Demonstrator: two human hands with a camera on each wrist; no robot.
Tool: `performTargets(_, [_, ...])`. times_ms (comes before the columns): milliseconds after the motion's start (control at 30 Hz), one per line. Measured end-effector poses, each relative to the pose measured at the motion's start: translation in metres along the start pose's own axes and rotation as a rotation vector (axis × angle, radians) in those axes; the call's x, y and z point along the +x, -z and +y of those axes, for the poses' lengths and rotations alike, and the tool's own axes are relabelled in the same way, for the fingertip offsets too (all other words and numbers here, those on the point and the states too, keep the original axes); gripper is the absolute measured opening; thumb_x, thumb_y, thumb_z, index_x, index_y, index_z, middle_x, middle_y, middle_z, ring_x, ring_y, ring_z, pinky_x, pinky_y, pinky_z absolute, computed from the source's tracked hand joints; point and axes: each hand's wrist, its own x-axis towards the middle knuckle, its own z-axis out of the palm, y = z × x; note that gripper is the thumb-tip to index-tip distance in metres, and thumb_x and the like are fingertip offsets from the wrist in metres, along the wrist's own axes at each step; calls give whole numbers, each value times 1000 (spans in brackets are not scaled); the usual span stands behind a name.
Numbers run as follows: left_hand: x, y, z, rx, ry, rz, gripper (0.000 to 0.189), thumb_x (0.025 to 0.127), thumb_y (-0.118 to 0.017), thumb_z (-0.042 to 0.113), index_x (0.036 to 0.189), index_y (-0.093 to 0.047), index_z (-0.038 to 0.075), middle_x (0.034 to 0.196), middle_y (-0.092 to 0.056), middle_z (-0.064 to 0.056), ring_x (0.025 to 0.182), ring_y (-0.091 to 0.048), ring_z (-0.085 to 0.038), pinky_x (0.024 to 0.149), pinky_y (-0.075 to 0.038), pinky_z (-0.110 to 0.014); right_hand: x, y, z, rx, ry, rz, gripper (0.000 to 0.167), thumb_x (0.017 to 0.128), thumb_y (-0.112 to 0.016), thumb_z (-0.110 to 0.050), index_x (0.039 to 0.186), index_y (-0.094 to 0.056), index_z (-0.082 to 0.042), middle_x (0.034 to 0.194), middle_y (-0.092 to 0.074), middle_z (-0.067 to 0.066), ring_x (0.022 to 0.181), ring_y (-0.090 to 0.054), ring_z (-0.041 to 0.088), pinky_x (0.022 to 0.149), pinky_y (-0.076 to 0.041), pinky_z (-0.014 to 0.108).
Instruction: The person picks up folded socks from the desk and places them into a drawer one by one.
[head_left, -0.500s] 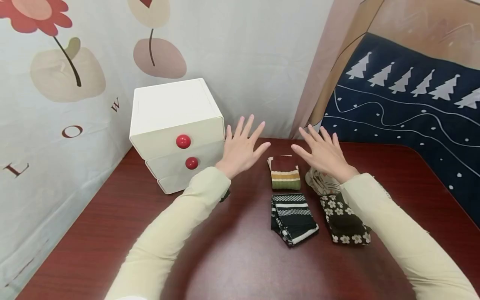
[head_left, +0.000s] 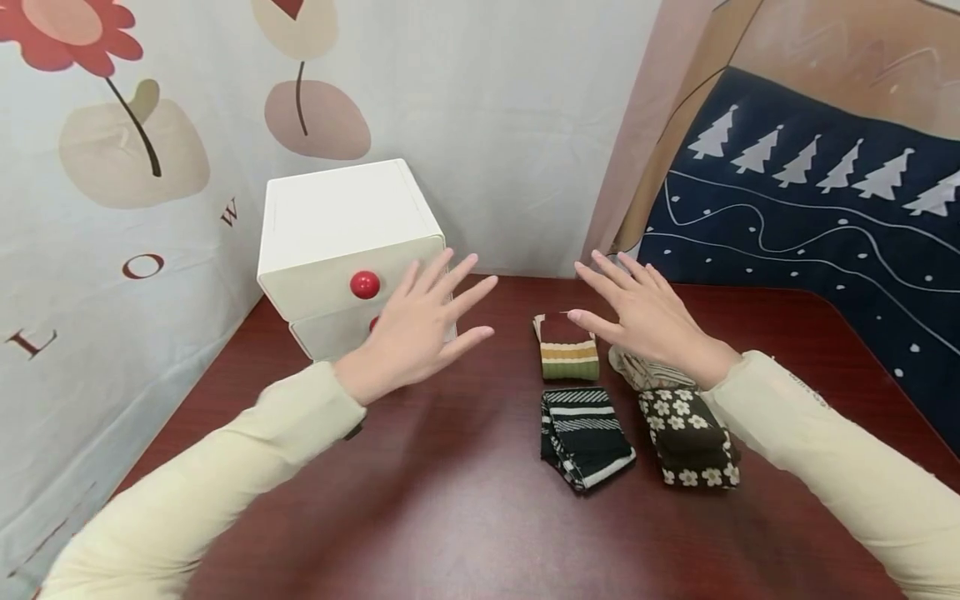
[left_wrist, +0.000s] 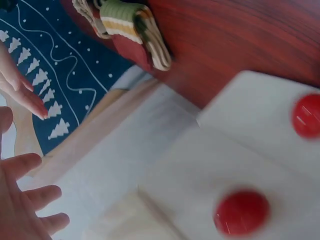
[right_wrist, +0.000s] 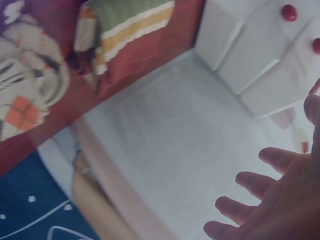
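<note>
My left hand (head_left: 416, 329), fingers spread and holding nothing, hovers in front of a white drawer unit (head_left: 348, 212) with red knobs (head_left: 365, 285). It hides the unit's lower right part in the head view. Also spread and bare, my right hand (head_left: 648, 321) is held above several folded socks. Below it lies a cream pair (head_left: 637, 368), whose orange diamond pattern shows in the right wrist view. Nearer are brown socks with white flowers (head_left: 690, 437) and black-and-white striped socks (head_left: 588, 437). A maroon, yellow and green striped pair (head_left: 568, 354) lies between the hands.
Everything stands on a dark red wooden table (head_left: 450, 500). Behind it hangs a pale printed curtain (head_left: 510, 125), with a navy cloth showing white trees (head_left: 795, 208) at the right.
My left hand has moved left and a little closer, now in front of the drawer unit's face. The right hand has shifted slightly, its fingertips a bit further left. The socks lie as before.
</note>
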Motion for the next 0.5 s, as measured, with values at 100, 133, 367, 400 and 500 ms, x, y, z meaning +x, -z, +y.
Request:
performTargets(100, [-13, 16, -13, 5, -32, 69, 54, 87, -48, 46, 133, -42, 18, 139, -30, -11, 130, -18, -32, 102, -14, -50, 0, 4, -10, 13, 45, 22, 64, 86, -47, -51, 139, -30, -20, 144, -21, 6, 131, -14, 30, 102, -11, 51])
performTargets(133, [-18, 22, -17, 5, -34, 84, 54, 87, -49, 44, 133, -42, 17, 139, -30, -11, 129, -19, -33, 101, -16, -51, 0, 6, -13, 19, 60, 28, 64, 86, -48, -51, 139, -31, -20, 144, -22, 5, 131, -15, 30, 102, -12, 51])
performTargets(367, [-43, 61, -48, 26, 56, 124, 51, 83, -56, 37, 129, -47, 14, 137, -32, -15, 124, -27, -39, 96, -23, -53, 9, 13, -39, 76, 164, 55, 59, 86, -48, -52, 136, -38, -21, 141, -29, 2, 129, -23, 27, 100, -18, 50])
performTargets(400, [-46, 64, -53, 31, 71, 128, 51, 82, -58, 36, 127, -49, 14, 136, -33, -16, 122, -29, -40, 95, -24, -52, 11, 14, -42, 85, 176, 57, 59, 86, -48, -51, 135, -39, -21, 140, -31, 2, 128, -24, 26, 100, -18, 50])
performTargets(500, [-53, 73, -67, 22, 132, 120, 50, 80, -62, 32, 124, -52, 11, 135, -35, -18, 118, -32, -42, 95, -25, -52, 17, 18, -52, 112, 203, 54, 56, 87, -48, -50, 134, -41, -21, 138, -34, 2, 127, -27, 25, 99, -21, 48])
